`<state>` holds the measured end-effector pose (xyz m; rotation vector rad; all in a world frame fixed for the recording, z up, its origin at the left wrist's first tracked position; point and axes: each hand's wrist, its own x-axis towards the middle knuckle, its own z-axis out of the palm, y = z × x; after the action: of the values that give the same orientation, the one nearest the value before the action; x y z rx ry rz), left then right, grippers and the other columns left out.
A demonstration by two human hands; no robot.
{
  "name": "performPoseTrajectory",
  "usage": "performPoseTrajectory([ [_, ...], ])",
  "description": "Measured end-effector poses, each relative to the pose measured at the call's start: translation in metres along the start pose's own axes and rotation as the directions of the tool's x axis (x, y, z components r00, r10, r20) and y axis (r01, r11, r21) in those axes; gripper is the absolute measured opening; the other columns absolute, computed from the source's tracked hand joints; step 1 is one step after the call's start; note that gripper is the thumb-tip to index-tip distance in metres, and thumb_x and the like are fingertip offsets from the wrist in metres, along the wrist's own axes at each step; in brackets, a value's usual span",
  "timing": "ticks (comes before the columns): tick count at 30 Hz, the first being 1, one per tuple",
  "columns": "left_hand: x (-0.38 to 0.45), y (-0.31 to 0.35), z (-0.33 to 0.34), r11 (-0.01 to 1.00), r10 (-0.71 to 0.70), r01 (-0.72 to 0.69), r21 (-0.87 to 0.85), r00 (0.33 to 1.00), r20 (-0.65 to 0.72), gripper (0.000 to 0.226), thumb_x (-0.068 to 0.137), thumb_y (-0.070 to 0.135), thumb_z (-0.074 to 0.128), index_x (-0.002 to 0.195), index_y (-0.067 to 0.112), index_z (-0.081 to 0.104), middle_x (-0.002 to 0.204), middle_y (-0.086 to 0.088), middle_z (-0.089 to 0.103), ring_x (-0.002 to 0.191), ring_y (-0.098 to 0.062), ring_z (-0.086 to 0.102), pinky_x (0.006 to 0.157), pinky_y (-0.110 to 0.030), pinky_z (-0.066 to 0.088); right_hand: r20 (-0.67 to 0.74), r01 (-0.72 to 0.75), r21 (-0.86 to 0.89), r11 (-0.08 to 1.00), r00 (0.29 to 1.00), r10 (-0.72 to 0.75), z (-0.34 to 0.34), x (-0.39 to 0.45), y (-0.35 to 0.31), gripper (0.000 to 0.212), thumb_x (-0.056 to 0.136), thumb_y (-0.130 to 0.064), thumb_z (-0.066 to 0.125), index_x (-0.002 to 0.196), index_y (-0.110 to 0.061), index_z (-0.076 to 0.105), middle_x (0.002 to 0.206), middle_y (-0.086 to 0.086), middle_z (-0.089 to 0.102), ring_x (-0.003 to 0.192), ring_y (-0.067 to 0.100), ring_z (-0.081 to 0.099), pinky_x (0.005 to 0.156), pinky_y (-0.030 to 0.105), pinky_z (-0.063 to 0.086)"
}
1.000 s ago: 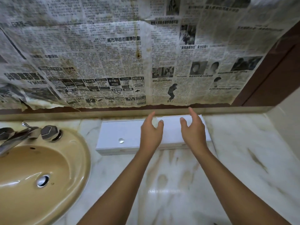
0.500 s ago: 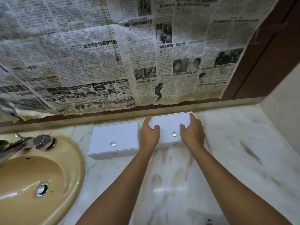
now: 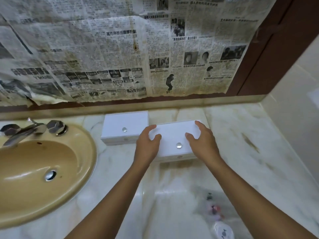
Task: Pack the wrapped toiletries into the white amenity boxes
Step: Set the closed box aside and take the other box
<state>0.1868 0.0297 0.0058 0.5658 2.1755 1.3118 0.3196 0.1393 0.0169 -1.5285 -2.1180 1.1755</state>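
While both hands are gripping the nearer white rectangular amenity box with a clear round knob on its lid (image 3: 174,142), the left hand (image 3: 146,147) is curling over its left end and the right hand (image 3: 203,145) is curling over its right end, thumbs lying on the lid and fingers wrapping the far edge. This box is sitting or hovering just above the pale veined marble counter (image 3: 250,152), in front of and slightly right of the second white knobbed amenity box (image 3: 124,130), which is resting against the back ledge beside the beige oval ceramic basin (image 3: 43,169).

Near the bottom edge, between the forearms, the clear-wrapped toiletries (image 3: 217,219) are lying on the counter; they are blurring badly, so what each packet holds cannot be told.

Risks are arising from the grip and the surface. Both lids are still closed, so nothing can go in yet. If the box is being drawn further toward the body, it may be pushing into the wrapped packets and scattering them. The polished marble is looking slick, so a box set down carelessly may slide. A lid lifted by the small knob may be slipping from the fingers.

Yellowed sheets of old newspaper (image 3: 120,49) are covering the wall above; the print is in Chinese characters, with small photographs and advertisements, but no headline is reading clearly enough to quote. No brand is showing on the boxes.
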Motion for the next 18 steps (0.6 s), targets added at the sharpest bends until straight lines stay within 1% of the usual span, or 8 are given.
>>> performPoseTrajectory([
  [2,-0.028,-0.015,-0.015,1.0,0.004,-0.004,-0.005,1.0,-0.013,0.036,0.093,0.022,0.056,0.128,0.031,0.057,0.134,0.009,0.052,0.119,-0.01,0.047,0.092,-0.026,0.037,0.036,0.014,0.006,1.0,0.999,-0.014,0.0,-0.028,0.0,0.06,0.093,-0.039,0.056,0.146,-0.03,0.031,0.149,0.0,0.034,0.135,0.021,0.036,0.108,0.039,0.034],
  [5,-0.069,-0.039,-0.034,0.999,-0.032,0.031,-0.016,0.999,-0.044,0.035,0.093,0.022,0.056,0.126,0.034,0.057,0.126,0.015,0.053,0.111,-0.005,0.045,0.09,-0.025,0.036,0.112,0.028,-0.022,0.999,0.993,-0.025,0.01,-0.068,0.005,0.06,0.092,-0.04,0.056,0.146,-0.032,0.031,0.15,-0.003,0.033,0.135,0.019,0.035,0.105,0.035,0.033],
  [8,-0.098,-0.064,-0.048,0.998,-0.053,0.051,-0.028,0.996,-0.078,0.034,0.092,0.02,0.056,0.124,0.033,0.058,0.127,0.015,0.056,0.115,-0.006,0.049,0.095,-0.027,0.041,0.171,0.039,-0.017,0.999,0.985,-0.035,0.024,-0.1,0.011,0.059,0.093,-0.039,0.056,0.146,-0.032,0.032,0.151,-0.004,0.032,0.136,0.017,0.034,0.104,0.031,0.031],
  [10,-0.109,-0.077,-0.058,0.997,-0.077,0.075,-0.019,0.992,-0.1,0.034,0.092,0.02,0.056,0.124,0.032,0.059,0.127,0.016,0.057,0.116,-0.006,0.049,0.099,-0.028,0.041,0.205,0.04,-0.017,0.999,0.978,-0.036,0.035,-0.114,0.016,0.059,0.093,-0.037,0.057,0.146,-0.03,0.032,0.15,-0.002,0.033,0.136,0.016,0.034,0.104,0.029,0.031],
  [15,-0.125,-0.103,-0.073,0.993,-0.118,0.118,-0.014,0.987,-0.111,0.033,0.094,0.019,0.055,0.126,0.029,0.058,0.123,0.018,0.055,0.114,-0.002,0.045,0.096,-0.023,0.036,0.267,0.041,-0.028,0.999,0.963,-0.032,0.06,-0.141,0.03,0.057,0.093,-0.033,0.057,0.145,-0.027,0.034,0.149,0.0,0.034,0.135,0.016,0.035,0.102,0.026,0.03],
  [18,-0.131,-0.113,-0.078,0.991,-0.131,0.132,-0.003,0.985,-0.115,0.033,0.094,0.02,0.055,0.126,0.03,0.058,0.125,0.018,0.054,0.114,-0.002,0.044,0.097,-0.024,0.037,0.282,0.049,-0.04,0.998,0.959,-0.036,0.068,-0.151,0.036,0.057,0.094,-0.032,0.057,0.146,-0.026,0.034,0.149,0.001,0.033,0.136,0.017,0.034,0.102,0.025,0.03],
])
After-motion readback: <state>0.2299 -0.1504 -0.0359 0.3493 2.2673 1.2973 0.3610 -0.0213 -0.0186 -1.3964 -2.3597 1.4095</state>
